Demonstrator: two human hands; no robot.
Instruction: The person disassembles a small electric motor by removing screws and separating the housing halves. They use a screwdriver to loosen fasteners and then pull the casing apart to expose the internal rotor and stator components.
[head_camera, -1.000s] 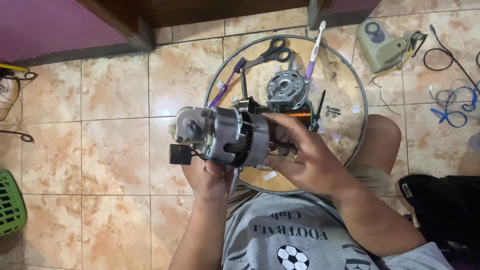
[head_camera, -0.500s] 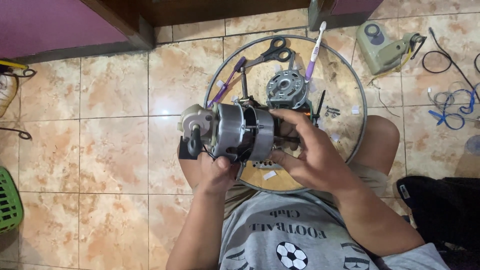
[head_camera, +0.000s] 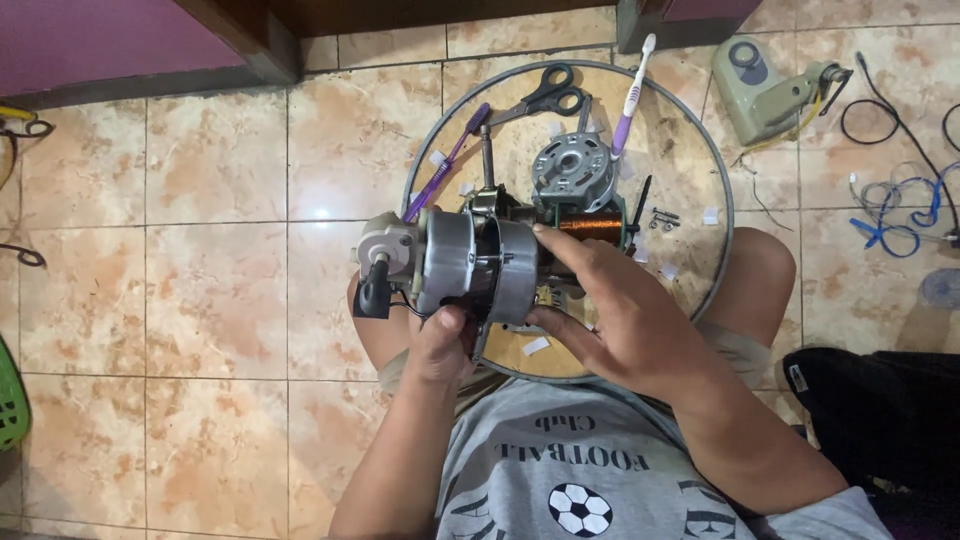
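1. A round tray is lying on the tiled floor, resting partly on the person's knees.
2. A grey fan motor is being held above the tray's left side.
3. The right hand is gripping the motor's copper-wound end, fingers curled.
4. The left hand is clasping the motor from below.
5. Scissors and two toothbrushes, one white-handled and one purple, are lying on the tray.

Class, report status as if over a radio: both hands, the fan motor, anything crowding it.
Left hand grips fan motor from below. Right hand on its right end, fingers at the copper winding. Scissors, two toothbrushes, spare motor housing lie close behind.
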